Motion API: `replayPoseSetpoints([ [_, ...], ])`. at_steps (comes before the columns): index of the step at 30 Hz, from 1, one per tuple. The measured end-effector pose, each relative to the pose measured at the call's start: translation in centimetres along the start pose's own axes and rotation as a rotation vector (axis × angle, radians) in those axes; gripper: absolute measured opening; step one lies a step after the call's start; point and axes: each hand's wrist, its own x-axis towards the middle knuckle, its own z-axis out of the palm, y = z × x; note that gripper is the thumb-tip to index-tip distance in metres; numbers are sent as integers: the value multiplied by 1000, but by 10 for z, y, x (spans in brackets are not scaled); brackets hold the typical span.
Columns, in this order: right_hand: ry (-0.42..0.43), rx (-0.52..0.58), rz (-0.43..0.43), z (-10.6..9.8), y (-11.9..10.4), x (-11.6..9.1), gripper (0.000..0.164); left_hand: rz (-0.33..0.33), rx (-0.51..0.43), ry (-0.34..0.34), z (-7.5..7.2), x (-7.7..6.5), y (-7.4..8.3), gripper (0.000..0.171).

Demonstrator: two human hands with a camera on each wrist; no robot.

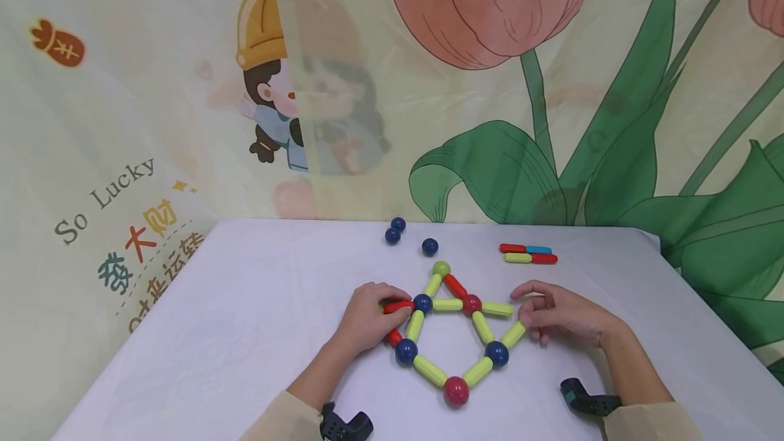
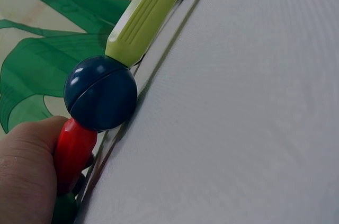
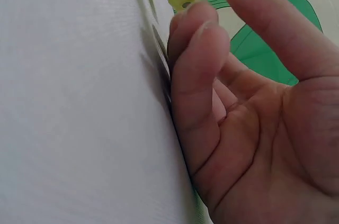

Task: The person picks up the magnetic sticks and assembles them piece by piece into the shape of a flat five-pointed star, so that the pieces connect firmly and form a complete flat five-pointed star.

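A magnetic rod-and-ball figure lies in the middle: yellow-green rods [image 1: 431,371], red rods, dark blue balls [image 1: 497,354], red balls [image 1: 456,391] and a green ball [image 1: 442,269]. On its left side, my left hand [image 1: 367,315] grips a red rod [image 1: 398,306] joined to a blue ball [image 2: 100,92]; the thumb lies along the rod in the left wrist view. A second red rod [image 1: 394,337] shows below that hand. My right hand [image 1: 566,315], fingers loosely bent, is beside the free ends of two yellow-green rods [image 1: 513,335], fingertips close to them.
Three loose blue balls [image 1: 430,246] lie behind the figure. At the back right are two rows of rods [image 1: 530,258] in red, blue and yellow-green. The white-covered table [image 1: 245,332] meets a printed cloth backdrop [image 1: 343,87] at its far edge.
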Motion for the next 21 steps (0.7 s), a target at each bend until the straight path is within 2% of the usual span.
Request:
replayPoseSetpoints([
  [3, -8, -9, 8, 1, -1, 0, 52, -3, 0, 0, 0, 0, 1, 21],
  [21, -28, -33, -18, 4, -2, 1, 44, -2, -6, 0, -2, -1, 2, 21],
])
